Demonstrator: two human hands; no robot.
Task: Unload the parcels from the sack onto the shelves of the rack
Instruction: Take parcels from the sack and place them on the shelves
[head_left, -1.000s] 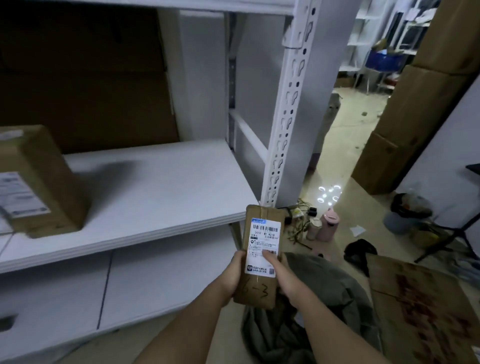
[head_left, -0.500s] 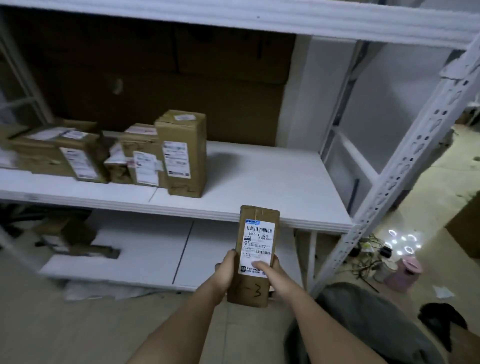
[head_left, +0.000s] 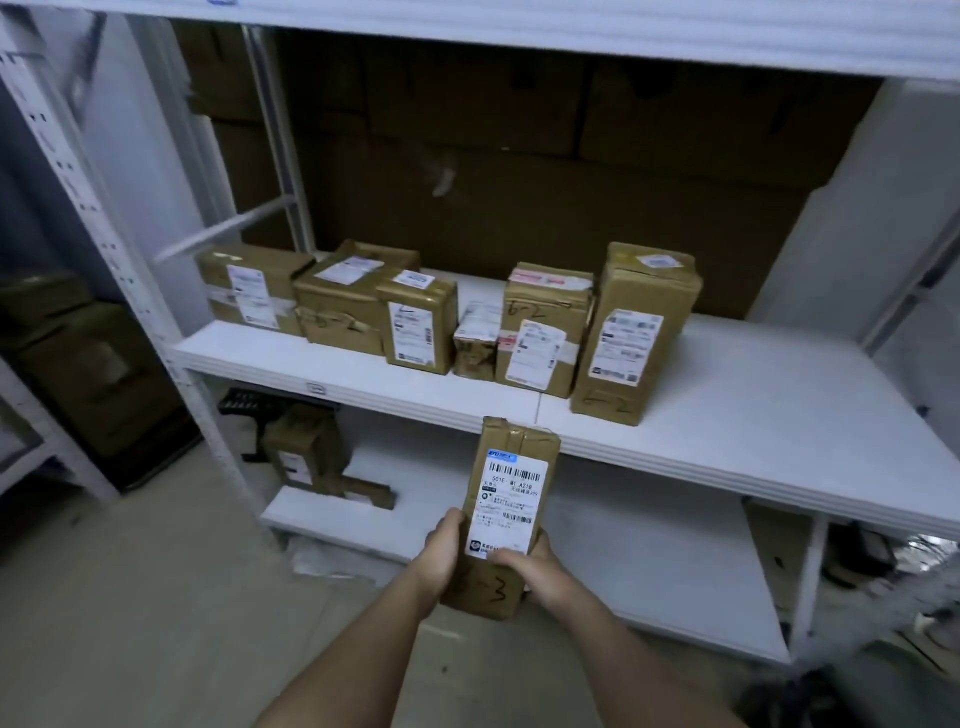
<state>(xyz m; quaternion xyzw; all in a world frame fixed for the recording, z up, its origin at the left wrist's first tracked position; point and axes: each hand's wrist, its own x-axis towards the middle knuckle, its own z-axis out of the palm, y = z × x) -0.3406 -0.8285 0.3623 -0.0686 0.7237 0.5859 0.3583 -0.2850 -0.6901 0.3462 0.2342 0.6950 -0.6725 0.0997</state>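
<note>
Since a second ago our view has swung left from the rack's right post and the grey sack on the floor to the rack's (head_left: 171, 332) full front, and the sack is out of sight. We record a white steel rack with perforated uprights on a pale concrete floor (head_left: 130, 597), with large brown cartons (head_left: 519, 171) stacked behind it. Middle shelf (head_left: 727, 415): six taped brown cardboard parcels (head_left: 636, 332) in a row, white labels facing us, some marked "6-2". Lower shelf (head_left: 649, 571): one small parcel (head_left: 306, 452) at its left end. Held item: a slim oblong parcel (head_left: 511, 499), upright before the middle shelf's edge, labelled, marked "-3" near its foot. Our left hand (head_left: 441, 556) grips its left side; our right hand (head_left: 530, 566) grips the right, thumb across the label.
</note>
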